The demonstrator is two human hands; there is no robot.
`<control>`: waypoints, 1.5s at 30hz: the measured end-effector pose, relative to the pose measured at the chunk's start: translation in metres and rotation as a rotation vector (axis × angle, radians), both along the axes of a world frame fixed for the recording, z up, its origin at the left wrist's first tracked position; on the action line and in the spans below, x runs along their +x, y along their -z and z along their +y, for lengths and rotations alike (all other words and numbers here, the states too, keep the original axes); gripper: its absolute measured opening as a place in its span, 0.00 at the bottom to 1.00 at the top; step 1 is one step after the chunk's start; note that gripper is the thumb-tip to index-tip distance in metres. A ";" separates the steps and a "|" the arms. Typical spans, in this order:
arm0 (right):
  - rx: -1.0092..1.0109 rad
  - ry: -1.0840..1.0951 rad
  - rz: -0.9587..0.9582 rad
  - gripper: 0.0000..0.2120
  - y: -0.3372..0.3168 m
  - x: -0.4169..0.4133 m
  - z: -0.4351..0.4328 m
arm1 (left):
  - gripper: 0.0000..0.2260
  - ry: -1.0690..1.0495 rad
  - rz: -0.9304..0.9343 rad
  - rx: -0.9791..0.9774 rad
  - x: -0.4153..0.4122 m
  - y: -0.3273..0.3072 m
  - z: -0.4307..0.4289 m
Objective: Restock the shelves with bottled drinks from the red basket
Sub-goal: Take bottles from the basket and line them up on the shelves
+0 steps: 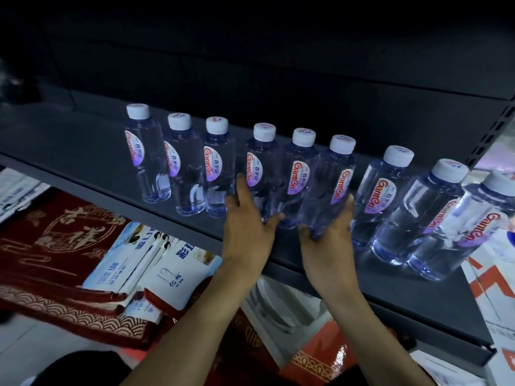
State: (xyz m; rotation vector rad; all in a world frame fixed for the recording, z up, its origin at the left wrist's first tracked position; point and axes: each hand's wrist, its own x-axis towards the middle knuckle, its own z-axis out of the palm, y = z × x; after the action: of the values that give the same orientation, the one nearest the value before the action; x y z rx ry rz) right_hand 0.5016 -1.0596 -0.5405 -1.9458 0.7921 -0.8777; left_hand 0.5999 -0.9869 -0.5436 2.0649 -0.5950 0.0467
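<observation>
Several clear water bottles with white caps and red-and-purple labels stand in a row along the front of a dark grey shelf (92, 151). My left hand (246, 232) grips the base of a middle bottle (260, 162), thumb on its right side. My right hand (326, 243) grips the base of the bottle (334, 176) two places to the right. One bottle (299, 168) stands between these two. The red basket is not in view.
Below the shelf at the left lie red patterned packages (47, 246) and white-and-blue packs (133, 257). White boxes with red print (490, 288) stand at the right, next to the perforated shelf upright (496, 129). The shelf's back is dark and bare.
</observation>
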 end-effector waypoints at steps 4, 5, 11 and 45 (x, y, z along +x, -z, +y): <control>0.018 0.005 -0.085 0.31 -0.005 -0.015 0.048 | 0.20 -0.116 -0.298 0.119 0.015 -0.011 0.042; -0.030 -0.036 -0.074 0.29 -0.006 -0.008 0.059 | 0.15 -0.157 -0.353 0.035 0.023 -0.017 0.057; -0.123 -0.380 0.193 0.44 -0.009 0.076 0.094 | 0.49 -0.233 -0.205 -0.124 0.118 -0.019 0.146; -0.046 -0.177 0.159 0.41 0.005 0.138 0.111 | 0.50 -0.060 -0.054 0.044 0.157 0.007 0.094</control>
State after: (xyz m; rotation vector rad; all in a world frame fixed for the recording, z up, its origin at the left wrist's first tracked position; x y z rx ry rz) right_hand 0.6392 -0.9483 -0.5458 -2.1093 0.6830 -0.6469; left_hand 0.7568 -0.8926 -0.5510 2.1294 -0.5717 0.1260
